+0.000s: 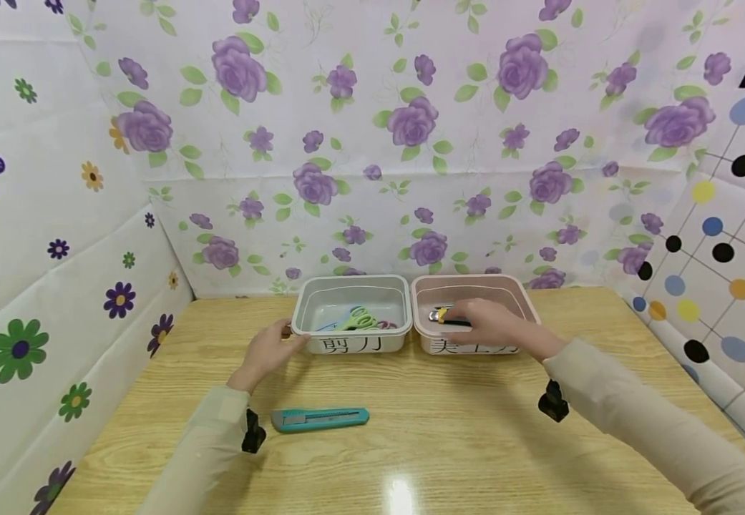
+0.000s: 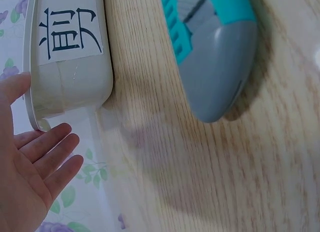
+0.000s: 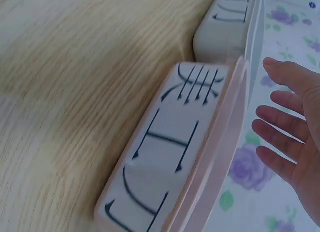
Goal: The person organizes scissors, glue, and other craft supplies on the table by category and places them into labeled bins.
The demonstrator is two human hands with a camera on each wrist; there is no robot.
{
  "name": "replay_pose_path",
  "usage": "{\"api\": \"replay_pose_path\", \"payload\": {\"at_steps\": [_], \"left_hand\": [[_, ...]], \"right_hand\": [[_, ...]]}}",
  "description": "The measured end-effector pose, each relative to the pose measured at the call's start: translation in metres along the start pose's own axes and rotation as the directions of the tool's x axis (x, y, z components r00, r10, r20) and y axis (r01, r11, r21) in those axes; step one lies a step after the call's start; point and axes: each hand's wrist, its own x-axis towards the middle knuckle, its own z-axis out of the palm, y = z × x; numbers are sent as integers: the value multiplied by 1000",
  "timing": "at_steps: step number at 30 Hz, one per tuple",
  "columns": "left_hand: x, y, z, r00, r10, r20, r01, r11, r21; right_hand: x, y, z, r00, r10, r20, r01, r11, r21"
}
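My left hand (image 1: 271,354) is at the front left corner of a white bin (image 1: 353,285). In the left wrist view its thumb touches the rim, and the other fingers spread loosely beside the bin's end. Scissors with green handles (image 1: 361,319) lie in this bin. My right hand (image 1: 489,324) hovers over a pink bin (image 1: 475,282), fingers relaxed with nothing between them in the right wrist view. Below that hand lies a yellow and black utility knife (image 1: 439,315), partly hidden by the fingers. A teal utility knife (image 1: 320,420) with a grey end lies on the table nearer to me.
Both bins stand side by side at the back of the wooden table (image 1: 424,443), with Chinese labels on their fronts. A flowered cloth (image 1: 372,214) hangs right behind them. Patterned cloths also close off the left and right sides.
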Motion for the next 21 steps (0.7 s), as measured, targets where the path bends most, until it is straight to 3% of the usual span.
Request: {"api": "replay_pose_path", "payload": {"at_steps": [7,14,21], "left_hand": [[1,0,-2,1000,-9,13,9,1000,19],[2,-1,-2,1000,-5,14,4,1000,31],[2,0,-2,1000,7,11,-8,1000,23]], "right_hand": [[12,-22,16,998,-24,52,23,999,23],[27,-44,34,993,-110,47,109,994,33],[41,-62,51,991,-101,85,94,992,78]]}}
